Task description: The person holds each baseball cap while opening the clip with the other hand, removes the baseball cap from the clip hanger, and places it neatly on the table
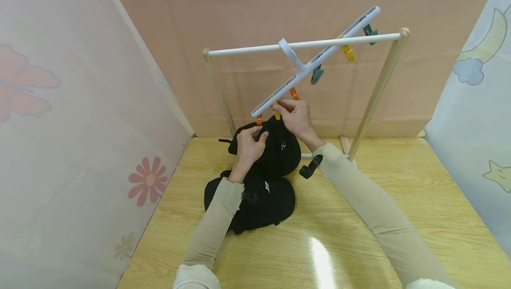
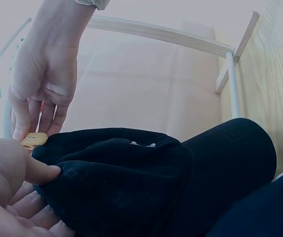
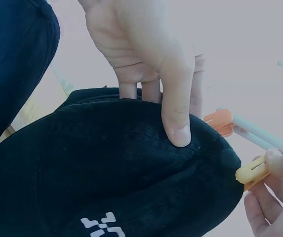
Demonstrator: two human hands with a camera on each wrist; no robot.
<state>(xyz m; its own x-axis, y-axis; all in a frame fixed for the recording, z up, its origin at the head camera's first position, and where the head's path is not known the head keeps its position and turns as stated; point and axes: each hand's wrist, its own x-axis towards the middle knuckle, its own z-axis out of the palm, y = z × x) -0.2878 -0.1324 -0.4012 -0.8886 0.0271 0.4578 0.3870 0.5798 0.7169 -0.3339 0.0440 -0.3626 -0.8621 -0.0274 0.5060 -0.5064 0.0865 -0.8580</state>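
A black cap (image 1: pixel 285 158) with a small white emblem hangs under the low end of a tilted white clip hanger (image 1: pixel 284 89). My left hand (image 1: pixel 250 147) pinches the cap's fabric, thumb on its near face and fingers behind, as the right wrist view shows. In my right hand (image 1: pixel 296 117) a yellow clip (image 3: pixel 252 172) is pinched between thumb and fingers, its tip right at the cap's edge. Beside it, an orange clip (image 1: pixel 259 120) meets the cap's top.
A second black cap (image 1: pixel 275 207) lies on the wooden table (image 1: pixel 407 182) below. The hanger's hook (image 1: pixel 290 52) crosses the rack's white bar (image 1: pixel 247 49). Toward its raised end hang another orange clip (image 1: pixel 294 93), a yellow clip (image 1: pixel 348 53) and grey-green clips (image 1: pixel 317 75).
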